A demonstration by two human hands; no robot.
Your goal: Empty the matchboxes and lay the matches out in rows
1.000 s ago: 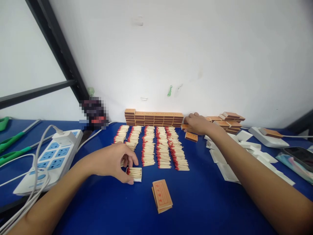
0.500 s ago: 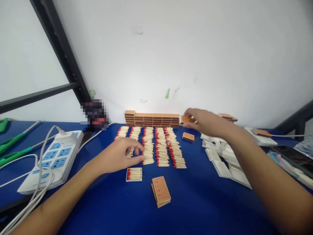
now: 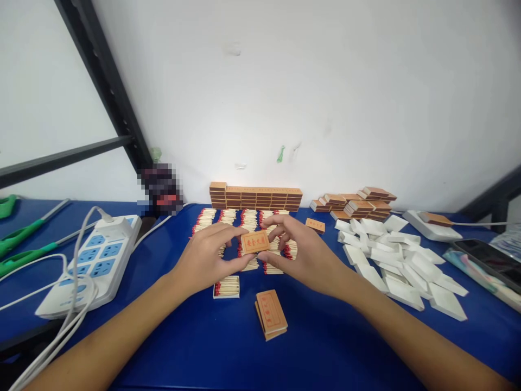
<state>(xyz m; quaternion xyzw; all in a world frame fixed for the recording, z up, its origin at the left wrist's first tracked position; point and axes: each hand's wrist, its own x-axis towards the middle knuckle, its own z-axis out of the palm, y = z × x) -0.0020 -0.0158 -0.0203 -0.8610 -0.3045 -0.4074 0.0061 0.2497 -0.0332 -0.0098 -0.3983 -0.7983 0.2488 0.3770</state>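
Note:
An orange matchbox (image 3: pixel 255 242) with red lettering is held level between my two hands, above the rows of matches. My left hand (image 3: pixel 209 248) pinches its left end between thumb and fingers. At the right end, the thumb and fingers of my right hand (image 3: pixel 307 252) grip it. Below my left hand lies a white matchbox tray (image 3: pixel 227 288) filled with red-tipped matches. Two stacked orange matchbox covers (image 3: pixel 271 314) rest nearer to me. Behind my hands, several rows of loose matches (image 3: pixel 248 218) are partly covered by my fingers.
Stacked matchboxes (image 3: pixel 264 199) line the wall, with a looser pile (image 3: pixel 360 202) to their right. One matchbox (image 3: pixel 315 225) lies alone. White empty trays (image 3: pixel 391 255) are heaped at right, beside a phone (image 3: pixel 488 263). A power strip (image 3: pixel 93 266) with cables is at left.
My right hand has come back from the far right with an orange matchbox, now in front of me. My left hand has moved right and closed on its other end.

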